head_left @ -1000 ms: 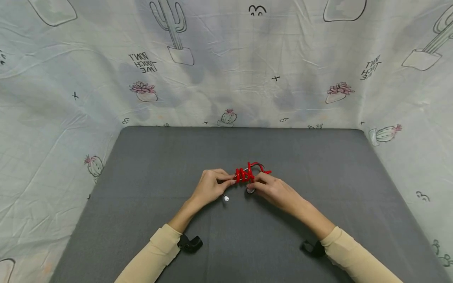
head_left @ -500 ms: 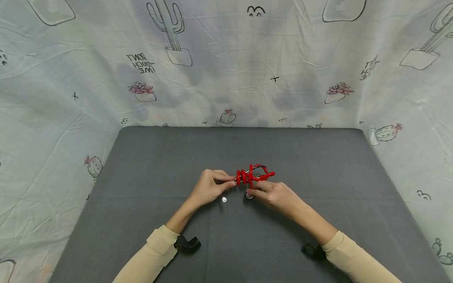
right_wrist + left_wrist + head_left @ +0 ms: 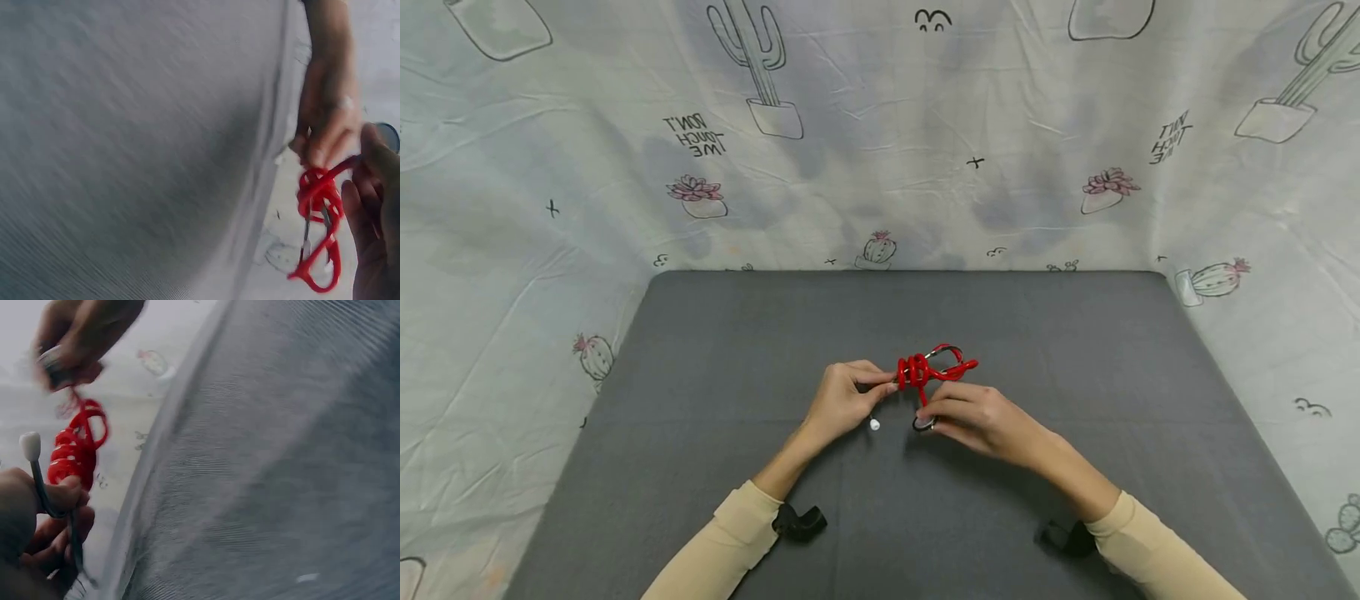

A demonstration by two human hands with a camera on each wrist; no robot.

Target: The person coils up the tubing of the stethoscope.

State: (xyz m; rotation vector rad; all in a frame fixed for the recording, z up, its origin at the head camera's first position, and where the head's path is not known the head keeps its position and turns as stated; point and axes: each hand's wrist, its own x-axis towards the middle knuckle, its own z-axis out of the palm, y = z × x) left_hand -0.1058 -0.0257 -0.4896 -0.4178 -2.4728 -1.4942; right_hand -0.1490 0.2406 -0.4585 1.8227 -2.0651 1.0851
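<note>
A stethoscope is held over the middle of the table, its red tubing (image 3: 913, 371) wound in tight coils around the metal ear tubes. My left hand (image 3: 842, 398) pinches the ear tubes beside the coils, and one white ear tip (image 3: 30, 446) sticks out past the thumb in the left wrist view. With its fingertips, my right hand (image 3: 988, 417) grips the tubing's end at the round chest piece (image 3: 922, 424). A short stretch of tubing runs from the coils to these fingers. Beyond the coils, a red loop (image 3: 322, 284) of tubing extends away in the right wrist view.
Grey cloth covers the table (image 3: 775, 325). A white curtain (image 3: 887, 100) printed with cacti surrounds its back and sides. Black camera mounts sit at the left wrist (image 3: 800, 522) and right wrist (image 3: 1067, 538).
My right hand has drawn the chest piece toward me, away from the coils, and the tubing between them shows longer. The coils now sit closer together. My left hand keeps its hold almost in place.
</note>
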